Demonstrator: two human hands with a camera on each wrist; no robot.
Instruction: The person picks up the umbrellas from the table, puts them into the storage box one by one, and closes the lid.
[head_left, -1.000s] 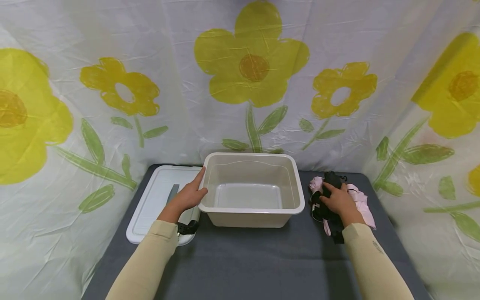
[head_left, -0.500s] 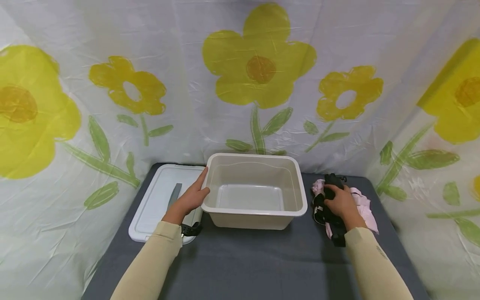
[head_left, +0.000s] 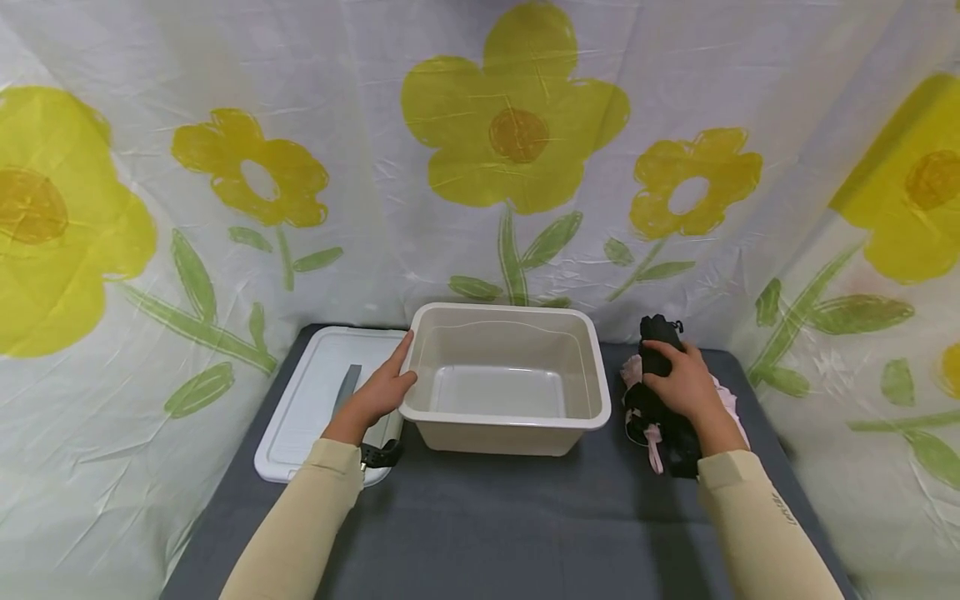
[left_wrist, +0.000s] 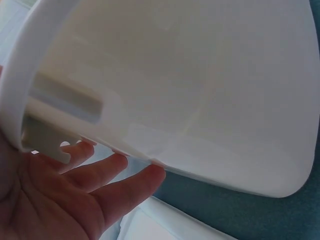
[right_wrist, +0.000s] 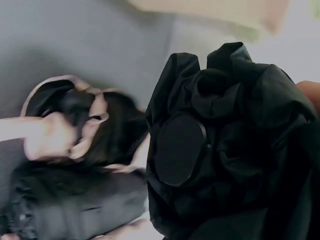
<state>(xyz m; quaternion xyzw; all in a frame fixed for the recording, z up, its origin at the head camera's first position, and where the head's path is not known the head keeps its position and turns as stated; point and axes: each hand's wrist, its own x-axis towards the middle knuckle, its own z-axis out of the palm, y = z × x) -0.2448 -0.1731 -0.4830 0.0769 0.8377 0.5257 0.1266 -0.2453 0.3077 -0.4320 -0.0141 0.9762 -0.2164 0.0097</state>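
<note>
In the head view my right hand point(head_left: 688, 385) grips a black folded umbrella point(head_left: 655, 358), its gathered cloth and flat oval end point(right_wrist: 180, 150) close up in the right wrist view. Beneath and beside it lie a pink-and-black bundle point(head_left: 634, 408) with a pink strap point(head_left: 654, 450) and another black roll point(right_wrist: 80, 200). Pink cloth point(head_left: 726, 398) shows behind my right hand. My left hand point(head_left: 375, 393) rests against the left side of a beige plastic bin point(head_left: 495, 439). In the left wrist view its extended fingers point(left_wrist: 132, 187) touch the outer wall below the rim point(left_wrist: 20, 65).
A white lid point(head_left: 296, 425) with a grey strip point(head_left: 347, 390) lies left of the bin, partly under my left forearm. All of this stands on a dark grey table point(head_left: 487, 525). A flowered curtain point(head_left: 360, 167) hangs close behind and at both sides.
My right hand has closed its grip on the black umbrella and lifted its far end up from the bundle. My left hand stays at the bin's side.
</note>
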